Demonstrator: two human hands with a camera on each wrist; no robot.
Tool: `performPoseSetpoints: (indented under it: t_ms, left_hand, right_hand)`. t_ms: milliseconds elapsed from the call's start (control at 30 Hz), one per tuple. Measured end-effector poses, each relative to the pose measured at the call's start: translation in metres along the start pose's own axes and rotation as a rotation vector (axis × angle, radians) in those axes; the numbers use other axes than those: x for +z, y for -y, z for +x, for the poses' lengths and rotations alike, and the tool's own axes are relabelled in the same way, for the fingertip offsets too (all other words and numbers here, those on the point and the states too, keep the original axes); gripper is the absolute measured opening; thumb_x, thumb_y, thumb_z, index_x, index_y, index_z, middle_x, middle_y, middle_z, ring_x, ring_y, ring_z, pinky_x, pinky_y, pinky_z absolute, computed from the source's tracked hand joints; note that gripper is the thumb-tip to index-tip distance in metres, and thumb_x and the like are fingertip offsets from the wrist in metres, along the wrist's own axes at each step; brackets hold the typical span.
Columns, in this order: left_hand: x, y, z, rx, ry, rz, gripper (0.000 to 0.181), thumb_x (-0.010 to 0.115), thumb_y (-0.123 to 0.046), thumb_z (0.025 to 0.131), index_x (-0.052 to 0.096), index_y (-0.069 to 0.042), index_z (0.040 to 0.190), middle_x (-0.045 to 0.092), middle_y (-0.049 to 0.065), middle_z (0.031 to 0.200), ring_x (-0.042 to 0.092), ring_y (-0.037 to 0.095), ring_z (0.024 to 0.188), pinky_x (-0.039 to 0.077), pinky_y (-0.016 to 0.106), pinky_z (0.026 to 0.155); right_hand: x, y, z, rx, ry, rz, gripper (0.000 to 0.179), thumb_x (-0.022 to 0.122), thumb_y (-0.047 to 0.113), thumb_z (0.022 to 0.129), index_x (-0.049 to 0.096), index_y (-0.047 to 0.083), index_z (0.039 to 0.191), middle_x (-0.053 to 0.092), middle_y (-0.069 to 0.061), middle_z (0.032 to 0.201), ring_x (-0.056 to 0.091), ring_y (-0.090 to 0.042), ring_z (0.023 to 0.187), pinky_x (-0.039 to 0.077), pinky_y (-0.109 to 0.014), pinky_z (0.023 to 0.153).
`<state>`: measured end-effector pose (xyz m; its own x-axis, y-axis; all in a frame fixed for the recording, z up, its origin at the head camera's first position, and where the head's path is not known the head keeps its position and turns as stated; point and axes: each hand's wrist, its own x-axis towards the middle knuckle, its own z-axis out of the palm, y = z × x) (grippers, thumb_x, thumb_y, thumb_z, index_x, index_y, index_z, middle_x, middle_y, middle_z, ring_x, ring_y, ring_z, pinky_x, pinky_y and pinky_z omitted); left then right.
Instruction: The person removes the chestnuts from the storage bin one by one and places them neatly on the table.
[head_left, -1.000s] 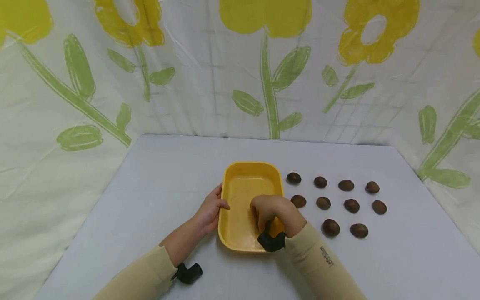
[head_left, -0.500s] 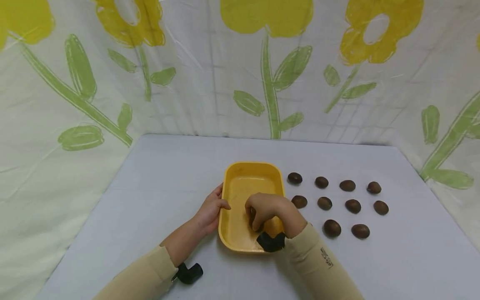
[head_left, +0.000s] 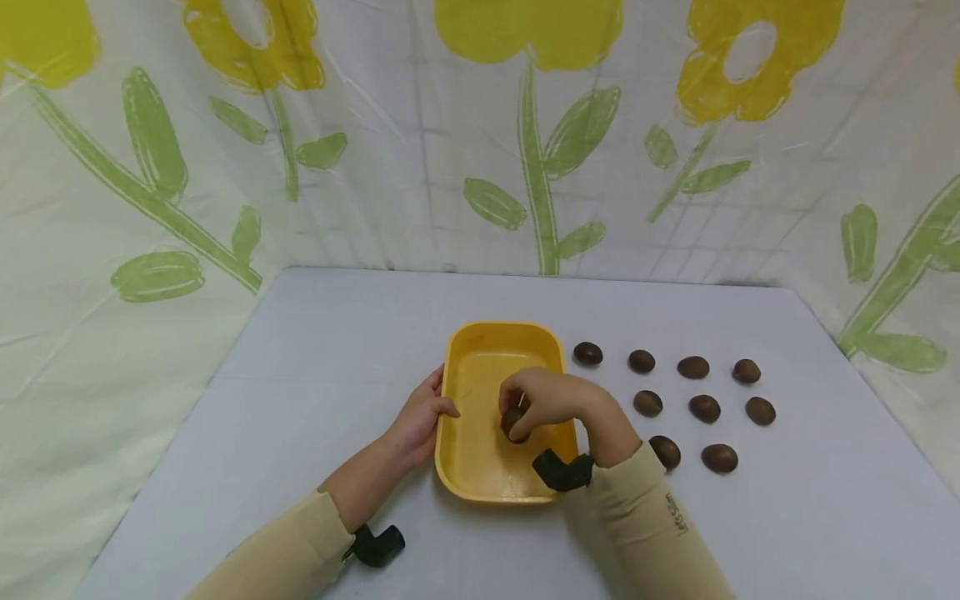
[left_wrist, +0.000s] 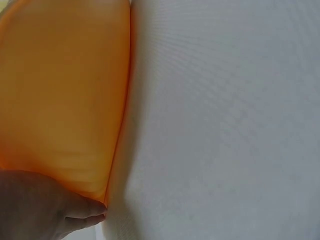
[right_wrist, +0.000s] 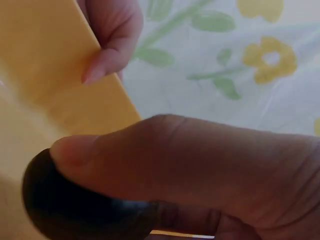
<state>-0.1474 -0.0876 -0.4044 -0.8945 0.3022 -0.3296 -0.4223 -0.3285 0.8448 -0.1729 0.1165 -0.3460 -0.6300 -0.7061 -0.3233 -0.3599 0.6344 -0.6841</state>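
My left hand (head_left: 416,423) grips the left rim of a yellow plastic tray (head_left: 476,467), thumb over the edge and fingers outside. In the left wrist view that hand pinches the rim of the tray (left_wrist: 70,100) near a corner. Over the tray's middle, my right hand (head_left: 553,397) pinches a dark brown egg-shaped piece (head_left: 514,427), smooth like a large nut, between thumb and fingers. The right wrist view shows the thumb lying across this dark piece (right_wrist: 75,200), the other fingers mostly hidden behind it.
Several similar brown pieces (head_left: 704,408) lie in rough rows on the white table (head_left: 315,358), right of the tray. A flower-printed cloth (head_left: 375,167) hangs behind the table. Each wrist carries a black camera mount (head_left: 562,471).
My right hand has risen slightly and moved right and away from me, with the brown piece now plainly in its fingers. My left hand and the tray have stayed put.
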Motion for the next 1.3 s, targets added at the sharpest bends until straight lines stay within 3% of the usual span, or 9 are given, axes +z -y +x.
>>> performPoseSetpoints:
  t_ms: [367, 667, 867, 1000, 1300]
  left_hand:
    - [-0.001, 0.001, 0.001, 0.004, -0.004, -0.008, 0.086, 0.035, 0.017, 0.074, 0.006, -0.01, 0.151, 0.016, 0.006, 0.156, 0.025, 0.026, 0.14, 0.022, 0.042, 0.115]
    - [0.0, 0.0, 0.0, 0.002, -0.013, -0.003, 0.086, 0.035, 0.017, 0.074, 0.007, -0.011, 0.151, 0.018, 0.007, 0.155, 0.026, 0.027, 0.14, 0.023, 0.042, 0.114]
    - [0.0, 0.0, 0.0, 0.001, 0.003, -0.014, 0.087, 0.034, 0.017, 0.073, 0.006, -0.01, 0.151, 0.017, 0.008, 0.155, 0.025, 0.028, 0.14, 0.022, 0.043, 0.115]
    - [0.001, 0.0, -0.001, -0.003, -0.006, -0.009, 0.086, 0.034, 0.017, 0.073, 0.006, -0.01, 0.151, 0.016, 0.008, 0.156, 0.025, 0.028, 0.14, 0.022, 0.043, 0.115]
    - [0.0, 0.0, 0.0, -0.001, -0.014, -0.011, 0.086, 0.034, 0.016, 0.074, 0.007, -0.01, 0.15, 0.017, 0.007, 0.155, 0.026, 0.027, 0.139, 0.022, 0.042, 0.115]
  right_hand:
    - [-0.005, -0.016, -0.006, -0.037, -0.072, 0.076, 0.02, 0.072, 0.011, 0.076, 0.062, 0.011, 0.093, 0.065, 0.0, 0.089, 0.062, -0.01, 0.081, 0.052, -0.023, 0.074]
    - [-0.01, -0.02, -0.022, -0.038, -0.167, 0.064, 0.026, 0.074, 0.022, 0.077, 0.062, 0.013, 0.099, 0.065, 0.001, 0.094, 0.062, -0.012, 0.089, 0.051, -0.028, 0.08]
    - [-0.016, -0.031, -0.037, -0.068, -0.236, 0.102, 0.027, 0.072, 0.02, 0.078, 0.062, 0.009, 0.1, 0.067, -0.003, 0.095, 0.063, -0.015, 0.088, 0.052, -0.028, 0.077]
    - [-0.02, -0.042, -0.051, -0.038, -0.296, 0.136, 0.028, 0.072, 0.02, 0.079, 0.061, 0.009, 0.102, 0.066, -0.004, 0.098, 0.061, -0.017, 0.09, 0.052, -0.026, 0.071]
    - [-0.025, -0.065, -0.08, -0.002, -0.416, 0.122, 0.028, 0.071, 0.021, 0.079, 0.062, 0.011, 0.104, 0.065, -0.003, 0.099, 0.059, -0.019, 0.093, 0.05, -0.03, 0.078]
